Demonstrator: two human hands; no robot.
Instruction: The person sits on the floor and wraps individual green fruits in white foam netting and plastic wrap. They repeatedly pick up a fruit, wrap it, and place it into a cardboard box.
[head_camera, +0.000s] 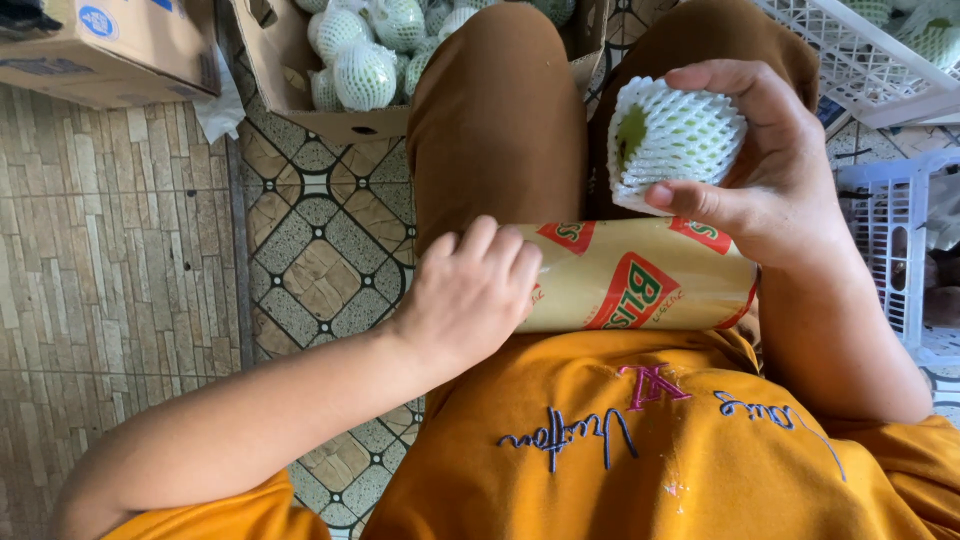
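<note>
Hands (470, 295) between boxed fruit (365, 50); crates (885, 235)

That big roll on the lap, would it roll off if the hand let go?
Probably. The roll of wrap is a round tube lying crosswise on the thighs, so it looks apt to roll. The left hand rests on one end, seemingly steadying it. Its shiny film likely feels slippery. The right hand holds a net-wrapped fruit.

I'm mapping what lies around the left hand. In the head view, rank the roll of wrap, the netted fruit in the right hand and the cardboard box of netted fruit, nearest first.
From the left hand:
1. Roll of wrap, touching, on the lap.
2. Netted fruit, up right, in the right hand.
3. Cardboard box of netted fruit, on the floor beyond the knees.
</note>
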